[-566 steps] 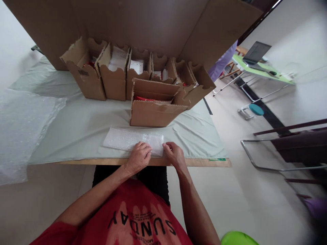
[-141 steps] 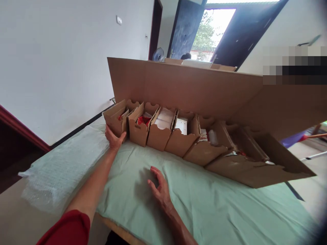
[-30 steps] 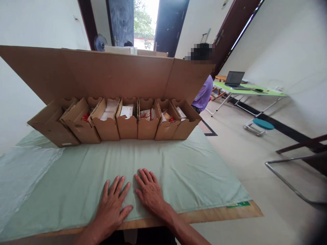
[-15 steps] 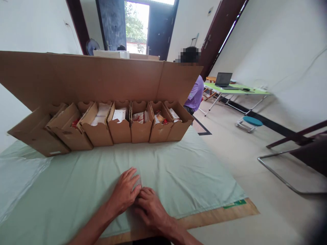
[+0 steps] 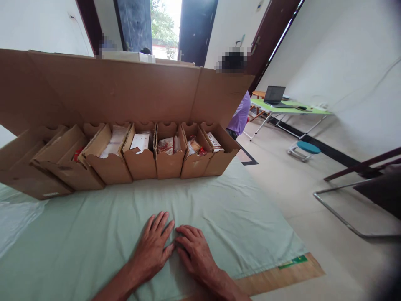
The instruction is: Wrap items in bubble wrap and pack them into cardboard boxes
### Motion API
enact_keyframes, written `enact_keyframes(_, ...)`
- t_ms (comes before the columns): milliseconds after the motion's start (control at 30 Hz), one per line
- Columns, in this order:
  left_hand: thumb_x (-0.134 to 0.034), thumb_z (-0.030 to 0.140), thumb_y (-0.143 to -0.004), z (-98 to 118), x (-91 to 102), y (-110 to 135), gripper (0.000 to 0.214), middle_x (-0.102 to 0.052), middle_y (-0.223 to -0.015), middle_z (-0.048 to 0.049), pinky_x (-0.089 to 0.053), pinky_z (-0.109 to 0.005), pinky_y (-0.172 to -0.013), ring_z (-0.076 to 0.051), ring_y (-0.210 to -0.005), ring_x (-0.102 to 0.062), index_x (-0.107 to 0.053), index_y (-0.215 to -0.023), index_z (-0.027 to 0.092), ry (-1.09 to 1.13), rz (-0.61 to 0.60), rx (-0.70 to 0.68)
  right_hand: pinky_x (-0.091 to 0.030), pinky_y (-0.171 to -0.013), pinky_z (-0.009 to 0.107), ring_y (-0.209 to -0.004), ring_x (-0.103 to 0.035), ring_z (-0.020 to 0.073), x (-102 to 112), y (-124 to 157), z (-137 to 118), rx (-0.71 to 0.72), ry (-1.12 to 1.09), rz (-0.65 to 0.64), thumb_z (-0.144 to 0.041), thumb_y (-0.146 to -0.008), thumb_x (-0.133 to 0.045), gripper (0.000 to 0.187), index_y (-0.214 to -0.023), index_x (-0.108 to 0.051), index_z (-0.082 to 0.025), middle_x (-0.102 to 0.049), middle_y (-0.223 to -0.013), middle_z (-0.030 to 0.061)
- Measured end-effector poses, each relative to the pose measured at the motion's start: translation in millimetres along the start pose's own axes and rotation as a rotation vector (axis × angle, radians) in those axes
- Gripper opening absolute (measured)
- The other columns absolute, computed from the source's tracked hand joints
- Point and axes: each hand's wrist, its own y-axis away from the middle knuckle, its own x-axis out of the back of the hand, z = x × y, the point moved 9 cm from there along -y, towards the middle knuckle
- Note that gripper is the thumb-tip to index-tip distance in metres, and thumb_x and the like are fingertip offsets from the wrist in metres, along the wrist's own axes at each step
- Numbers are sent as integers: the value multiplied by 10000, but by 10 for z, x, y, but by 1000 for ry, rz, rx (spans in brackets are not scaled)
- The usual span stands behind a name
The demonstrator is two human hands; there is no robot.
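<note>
My left hand [image 5: 153,247] lies flat on the pale green cloth [image 5: 94,225], fingers stretched out and holding nothing. My right hand [image 5: 196,254] rests flat beside it, fingers extended, its fingertips touching the left hand's. Beyond them stands a row of several open cardboard boxes [image 5: 140,156] with scalloped rims, holding white papers and red items. A large cardboard sheet [image 5: 125,90] stands upright behind the row.
Bubble wrap [image 5: 12,213] lies at the table's left. The wooden table edge [image 5: 282,271] shows at the right. A person in a purple shirt [image 5: 239,117] sits behind the cardboard. A green table with a laptop [image 5: 275,95], a teal stool [image 5: 308,147] and a metal chair frame [image 5: 344,217] stand right.
Both hands have moved apart slightly and flattened on the cloth, side by side. The view has shifted a little to the right.
</note>
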Motion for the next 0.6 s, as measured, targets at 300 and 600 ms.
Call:
enact_keyframes(300, -608, 418, -921, 21, 14, -7, 570, -493, -1562, -130, -275, -513, -1204, -299, -1458, -411, -538, -1457, 239, 55, -3, 28, -439, -1091, 442, -1315, -544, 257, 19, 131, -65, 68, 20, -32, -155, -885, -589, 319, -1187, -683, -198, -655, -1373, 104)
enact_keyframes(600, -592, 383, -930, 250, 103, 231, 594, -425, -1612, -130, -239, -539, -1250, -302, -1510, -343, -488, -1490, 216, 176, -125, 96, -493, -1050, 500, -1319, -562, 306, -66, 231, -178, 113, 148, 39, -118, -894, -551, 372, -1247, -657, -164, -650, -1384, 151)
